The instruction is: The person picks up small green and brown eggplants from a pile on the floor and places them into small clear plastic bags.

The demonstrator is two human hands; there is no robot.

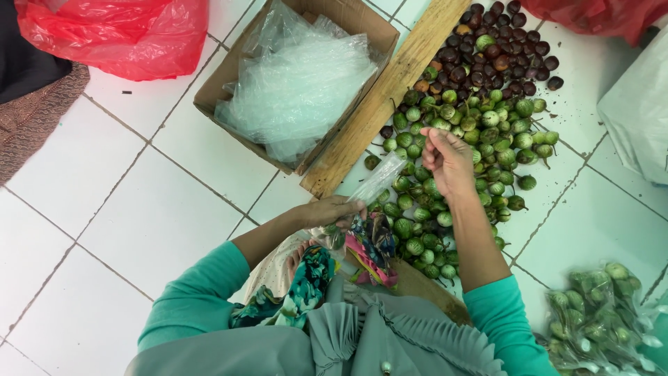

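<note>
My left hand (pixel 332 210) grips a small clear plastic bag (pixel 376 181) that holds a few green round eggplants near its bottom, with its open end pointing up to the right. My right hand (pixel 445 159) hovers over a heap of small green round eggplants (pixel 480 139) on the white tiled floor, fingers pinched together; what sits between them is too small to tell. Behind the green heap lies a pile of dark purple round eggplants (pixel 497 52).
A cardboard box (pixel 229 76) full of clear plastic bags (pixel 299 87) stands at the back. A wooden plank (pixel 379 101) lies between box and heap. Filled bags of green eggplants (pixel 602 317) lie at the lower right. Red plastic bags (pixel 118 31) sit at the top corners.
</note>
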